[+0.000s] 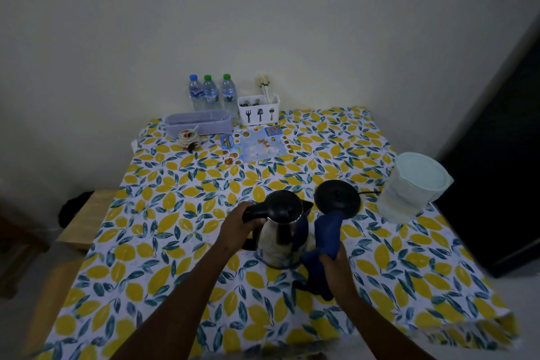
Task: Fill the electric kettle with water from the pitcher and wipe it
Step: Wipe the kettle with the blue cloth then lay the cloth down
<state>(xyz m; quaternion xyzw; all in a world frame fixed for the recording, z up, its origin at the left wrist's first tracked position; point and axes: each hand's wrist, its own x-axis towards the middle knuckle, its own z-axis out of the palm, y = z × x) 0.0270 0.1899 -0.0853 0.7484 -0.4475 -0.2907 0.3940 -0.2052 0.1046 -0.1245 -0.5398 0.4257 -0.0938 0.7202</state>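
Right hand bunching soft blue cloth, left hand gripping shiny steel kettle by black handle

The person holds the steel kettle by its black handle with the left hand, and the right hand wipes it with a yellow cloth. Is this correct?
Not quite. The head view shows the left hand on the black handle of the steel kettle, but the cloth in the right hand is dark blue, not yellow.
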